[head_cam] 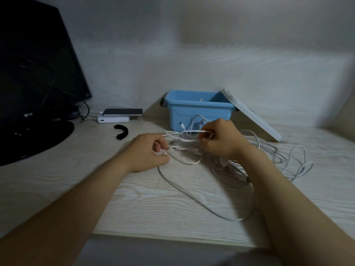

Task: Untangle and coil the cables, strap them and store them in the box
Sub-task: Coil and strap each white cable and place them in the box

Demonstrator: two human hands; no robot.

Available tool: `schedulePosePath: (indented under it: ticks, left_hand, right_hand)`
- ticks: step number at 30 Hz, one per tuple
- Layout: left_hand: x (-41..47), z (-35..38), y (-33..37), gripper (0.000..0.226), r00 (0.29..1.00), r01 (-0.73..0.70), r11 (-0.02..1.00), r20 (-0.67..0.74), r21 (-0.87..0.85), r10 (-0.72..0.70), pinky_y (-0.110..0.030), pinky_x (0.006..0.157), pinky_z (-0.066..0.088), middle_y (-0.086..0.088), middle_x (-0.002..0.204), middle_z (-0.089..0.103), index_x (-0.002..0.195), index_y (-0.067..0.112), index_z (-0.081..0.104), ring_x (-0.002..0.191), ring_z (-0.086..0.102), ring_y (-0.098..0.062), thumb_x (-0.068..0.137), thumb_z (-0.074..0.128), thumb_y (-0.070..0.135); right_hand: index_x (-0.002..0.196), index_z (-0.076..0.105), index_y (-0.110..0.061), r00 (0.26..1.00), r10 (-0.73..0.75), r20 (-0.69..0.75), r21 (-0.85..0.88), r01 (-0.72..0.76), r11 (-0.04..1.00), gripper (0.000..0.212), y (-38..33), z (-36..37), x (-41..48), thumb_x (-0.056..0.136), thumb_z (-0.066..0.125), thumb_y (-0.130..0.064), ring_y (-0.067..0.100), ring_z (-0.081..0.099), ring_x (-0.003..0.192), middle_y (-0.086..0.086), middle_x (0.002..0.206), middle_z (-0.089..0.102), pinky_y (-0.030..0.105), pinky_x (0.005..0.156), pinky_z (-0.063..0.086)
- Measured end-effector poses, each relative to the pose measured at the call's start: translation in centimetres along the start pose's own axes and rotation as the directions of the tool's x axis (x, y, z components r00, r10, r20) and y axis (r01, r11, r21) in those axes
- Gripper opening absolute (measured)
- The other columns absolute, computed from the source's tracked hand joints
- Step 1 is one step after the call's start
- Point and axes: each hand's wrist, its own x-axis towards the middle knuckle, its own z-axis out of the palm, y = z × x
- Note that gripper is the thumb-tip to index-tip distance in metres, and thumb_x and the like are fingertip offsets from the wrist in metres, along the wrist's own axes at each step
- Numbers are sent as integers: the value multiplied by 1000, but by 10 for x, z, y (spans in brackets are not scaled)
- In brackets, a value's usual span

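Both your hands are in the white cables (192,162), tangled mid-frame on the counter (153,204), just in front of the blue box (192,114). Left hand (151,150) pinches one strand low, probably as an anchor. Right hand (221,140) pinches another strand higher, probably to draw it out of the knot. Untangle stage; nothing coiled yet. The box is open, with its lid (255,120) leaning on its right side, so it's ready to load. Black strap (121,132) lies left of the tangle, handy for later.
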Motion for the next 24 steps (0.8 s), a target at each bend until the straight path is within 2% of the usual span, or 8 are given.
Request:
schedulePosePath:
  ticks: [4,7,10,13,15,17,19,24]
  left_hand:
    - [-2,-6,-8,15,992,45,999,-120,-9,-46,-23,67,53,7,72,71,79,28,77,64,61,0,75,76,13]
    - [0,-9,-19,25,972,86,985,-230,150,-50,-31,88,55,-1,101,74,101,20,79,92,68,-17,90,63,5]
    - [2,-11,-23,48,948,136,966,-312,220,-63,-40,101,50,-13,128,52,127,11,69,107,61,-34,87,55,-12]
    - [-3,-18,-19,52,815,145,980,-577,135,-41,-42,79,54,-7,124,39,107,16,67,82,57,-29,78,50,-22]
    - [-4,-22,-18,54,731,138,986,-681,91,-39,-35,77,50,-3,121,38,95,18,68,82,53,-21,73,46,-26]
    - [-3,-22,-17,57,738,69,996,-675,60,-11,-16,80,43,-1,118,42,83,19,71,91,52,-14,71,43,-29]
    - [-1,-19,-15,55,790,2,999,-613,36,20,-4,84,36,-3,115,47,77,19,73,100,50,-11,76,44,-27]
    - [-3,-12,-1,29,960,-154,988,-237,2,150,-38,99,41,6,101,54,69,37,72,103,52,-13,87,52,46]
  right_hand:
    - [70,71,-25,997,55,-53,-29,-57,998,17,3,-4,0,68,58,-37,23,65,73,-9,65,67,48,81,57]
    - [71,70,-22,992,94,-84,-68,-99,993,12,5,-1,2,81,65,-25,24,61,78,-9,68,65,45,87,47]
    - [83,76,-23,987,113,-113,-126,-128,984,12,1,2,2,87,65,-21,27,61,91,-5,83,72,41,85,32]
    - [94,79,-29,993,104,-60,-116,-110,987,16,1,2,1,87,66,-22,29,66,100,-5,93,75,45,94,43]
    - [107,76,-35,994,94,57,-3,-94,996,29,1,-1,0,79,68,-32,22,68,105,-10,102,75,48,101,50]
    - [119,66,-41,985,31,171,239,-72,968,53,-6,-5,-3,67,73,-47,13,65,113,-10,116,68,40,100,53]
    - [117,66,-38,979,-98,177,438,11,899,48,-13,-8,-5,70,78,-37,13,62,117,-2,121,62,36,97,53]
    - [85,82,-26,960,-173,222,367,83,926,9,-22,-6,-5,81,86,-32,5,70,97,-10,94,76,31,99,52]
